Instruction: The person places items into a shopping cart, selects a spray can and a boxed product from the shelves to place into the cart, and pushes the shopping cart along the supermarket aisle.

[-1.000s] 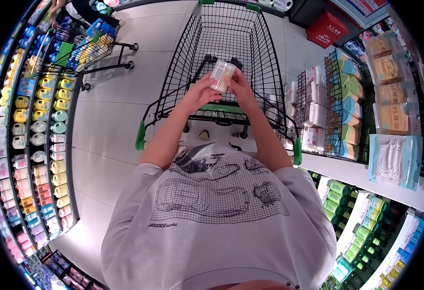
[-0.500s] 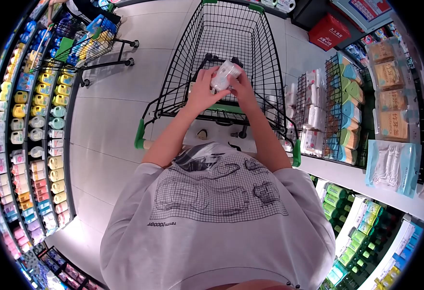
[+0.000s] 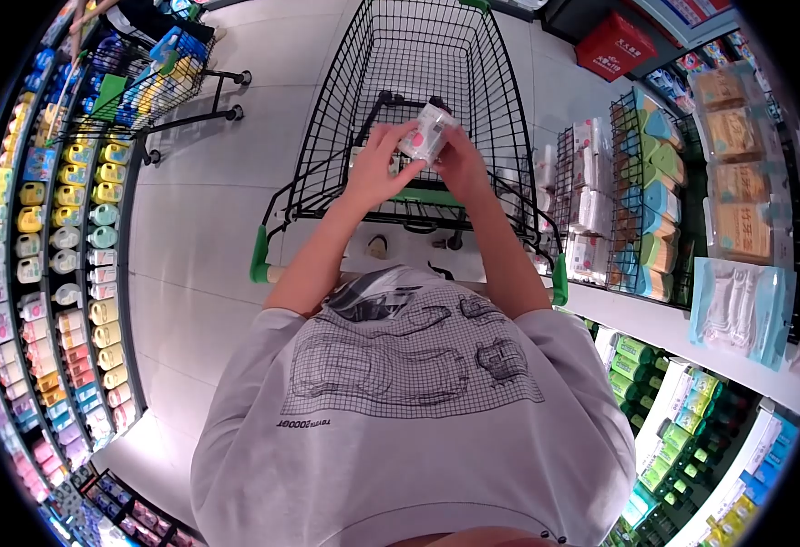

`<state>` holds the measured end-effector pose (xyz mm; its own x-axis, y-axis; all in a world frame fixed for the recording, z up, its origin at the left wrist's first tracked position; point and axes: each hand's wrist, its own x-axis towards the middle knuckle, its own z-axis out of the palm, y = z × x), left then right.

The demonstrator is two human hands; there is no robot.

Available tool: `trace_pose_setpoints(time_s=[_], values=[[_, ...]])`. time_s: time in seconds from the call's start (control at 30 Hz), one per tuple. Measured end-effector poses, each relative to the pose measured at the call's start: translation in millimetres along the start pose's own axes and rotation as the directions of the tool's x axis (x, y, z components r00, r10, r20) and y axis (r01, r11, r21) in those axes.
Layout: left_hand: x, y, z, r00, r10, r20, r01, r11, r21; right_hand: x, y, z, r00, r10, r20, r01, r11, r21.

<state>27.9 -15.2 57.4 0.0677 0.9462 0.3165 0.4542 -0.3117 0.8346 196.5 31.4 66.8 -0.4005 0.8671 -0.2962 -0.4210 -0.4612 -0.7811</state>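
Note:
Between my two hands is a small white plastic-wrapped pack (image 3: 429,133) with a pink spot and small dark print. Fingers of my left hand (image 3: 377,171) press on its left side, the thumb at its lower edge. On the right side, my right hand (image 3: 463,166) grips the same pack; some of its fingertips are hidden behind it. Both hands are above the near end of a black wire shopping cart (image 3: 327,137), which has green corner pieces and a green bar below my wrists.
Shelves of detergent bottles (image 3: 108,310) line the left side. Another loaded cart (image 3: 190,87) stands at upper left beside a person. To my right, wire baskets hold white packs (image 3: 587,214) and coloured boxes (image 3: 660,223). A red box (image 3: 617,53) sits at upper right.
The pack has turned in my hands, so a face with a pink spot and dark print now shows. The other cart and the shelves have shifted slightly in view.

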Motion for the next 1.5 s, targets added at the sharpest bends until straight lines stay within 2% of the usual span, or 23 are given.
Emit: trace_pose_setpoints(time_s=[0.13,0.17,0.3,0.4,0.43,0.57,0.67,0.73,0.77,0.8,0.83,0.87,0.9,0.97,1.07,1.1,1.2,1.27,1.33,1.47,1.5], values=[[0.2,-3.9,3.1,1.0,-0.003,0.023,0.005,0.996,-0.086,7.9,12.2,-9.7,1.0,0.013,-0.015,-0.014,1.0,-0.021],[1.2,-4.5,3.1,0.996,-0.045,0.071,0.051,0.995,-0.083,10.9,12.3,-11.7,1.0,0.011,-0.025,-0.012,0.999,-0.043],[4.9,-5.0,4.4,0.988,-0.069,0.137,0.086,0.989,-0.124,14.8,12.9,-12.3,1.0,-0.006,-0.028,0.007,1.0,0.016],[9.3,-11.9,11.0,0.984,-0.087,0.154,0.096,0.994,-0.053,15.2,11.9,-13.3,1.0,0.012,-0.001,-0.012,0.993,0.121],[10.3,-13.5,11.3,0.981,-0.098,0.17,0.103,0.994,-0.024,16.2,13.8,-16.4,1.0,-0.01,0.006,0.009,0.995,0.104],[11.9,-22.0,23.8,0.963,-0.142,0.227,0.14,0.99,0.026,21.2,18.8,-26.8,0.994,0.109,0.006,-0.109,0.993,0.04],[16.0,-30.0,22.7,0.948,-0.115,0.296,0.094,0.992,0.084,30.3,26.7,-26.1,0.975,0.09,-0.201,-0.118,0.984,-0.131],[16.2,-40.9,22.0,0.915,-0.107,0.388,0.083,0.994,0.077,32.3,24.1,-23.0,0.931,0.162,-0.328,-0.238,0.948,-0.209],[17.9,-46.2,21.9,0.818,-0.213,0.535,0.133,0.974,0.184,40.4,27.8,-33.4,0.89,0.213,-0.403,-0.327,0.914,-0.239],[17.2,-52.0,22.9,0.775,-0.197,0.601,0.092,0.975,0.201,50.8,33.5,-48.5,0.839,0.259,-0.478,-0.417,0.87,-0.261],[15.7,-58.7,24.6,0.727,-0.185,0.661,0.051,0.975,0.216,62.8,41.8,-59.1,0.875,0.263,-0.408,-0.395,0.874,-0.284],[14.6,-64.7,26.3,0.676,-0.173,0.717,0.011,0.974,0.225,66.3,49.7,-71.6,0.872,0.213,-0.441,-0.383,0.858,-0.342],[15.8,-66.0,24.8,0.661,-0.146,0.736,-0.012,0.979,0.205,60.7,40.8,-50.2,0.867,0.163,-0.471,-0.375,0.836,-0.4],[16.8,-70.1,21.6,0.658,-0.167,0.734,0.014,0.978,0.21,59.2,38.1,-30.0,0.862,0.096,-0.498,-0.367,0.796,-0.482],[24.0,-78.5,17.7,0.614,-0.198,0.764,0.026,0.973,0.231,75.3,66.4,-53.1,0.882,0.157,-0.445,-0.342,0.862,-0.374],[24.0,-80.1,18.8,0.588,-0.208,0.782,0.028,0.971,0.237,77.3,61.7,-44.4,0.865,0.283,-0.415,-0.404,0.882,-0.24],[25.7,-86.4,31.0,0.647,-0.225,0.728,0.024,0.961,0.275,109.6,59.3,-63.3,0.89,0.355,-0.287,-0.403,0.906,-0.128],[26.7,-81.7,31.4,0.7,-0.242,0.672,0.052,0.956,0.289,139.2,55.7,-82.9,0.832,0.328,-0.448,-0.46,0.859,-0.226],[28.5,-85.7,36.5,0.723,-0.266,0.637,0.1,0.954,0.284,168.0,63.5,-91.7,0.856,0.179,-0.486,-0.4,0.824,-0.401],[36.1,-80.8,37.6,0.638,-0.388,0.665,0.183,0.915,0.359,228.3,145.7,-205.2,0.697,0.17,-0.696,-0.627,0.616,-0.477],[37.2,-81.5,37.4,0.643,-0.392,0.658,0.195,0.914,0.355,233.1,162.4,-217.2,0.644,0.094,-0.759,-0.677,0.533,-0.508]])
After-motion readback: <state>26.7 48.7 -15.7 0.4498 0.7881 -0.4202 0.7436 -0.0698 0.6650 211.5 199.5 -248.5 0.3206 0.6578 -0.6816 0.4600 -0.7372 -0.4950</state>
